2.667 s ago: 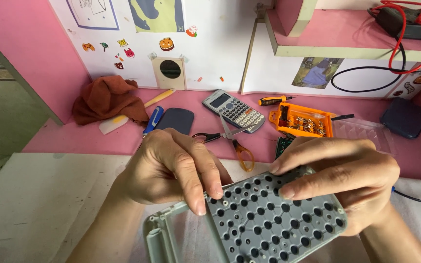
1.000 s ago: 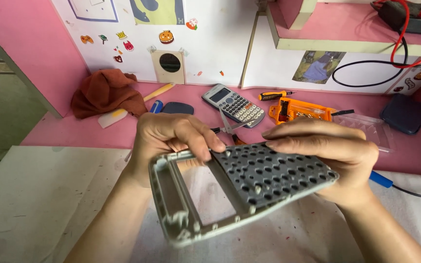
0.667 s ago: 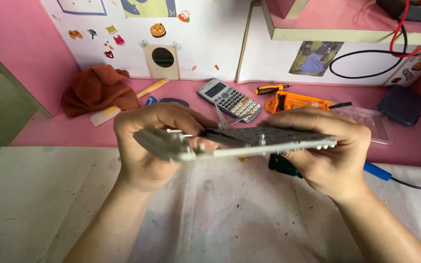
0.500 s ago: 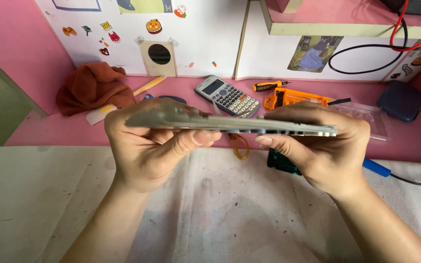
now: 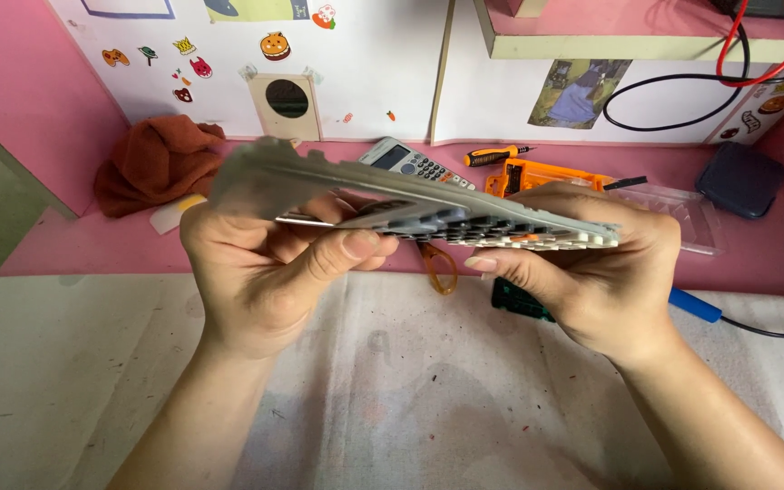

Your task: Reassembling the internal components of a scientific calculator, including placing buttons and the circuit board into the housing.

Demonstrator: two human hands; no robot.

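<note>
Across the near half of the scene lies a pale, stained cloth-covered work surface (image 5: 392, 390), and beyond it a pink desk ledge (image 5: 65, 254) runs along a white back wall. Above the cloth, near the middle, both hands hold a flat grey plastic panel studded with rows of round key holes (image 5: 428, 200), turned almost edge-on to the camera, its left end blurred. The left hand (image 5: 274, 272) is closed on the panel's left end, thumb pressed up against the underside. The right hand (image 5: 592, 263) is closed on the right end, fingers over the top and thumb below.

Judging from the grip, the panel is best kept supported at both ends, with light, even pressure, so that the thin plastic does not flex or twist while it is being turned.

On the ledge to the far left sits a crumpled rust-brown cloth (image 5: 161, 163). Far right lies a dark blue square pouch (image 5: 739, 179). Beside the panel's far edge rests a grey pocket calculator (image 5: 415, 163). An orange plastic tool case (image 5: 546, 174) stands open behind the right hand, and seems to hold small bits, though they are too small to tell. A clear plastic tray (image 5: 696, 218) to its right shows nothing inside. A small orange-handled screwdriver (image 5: 496, 156) lies near the wall.
</note>
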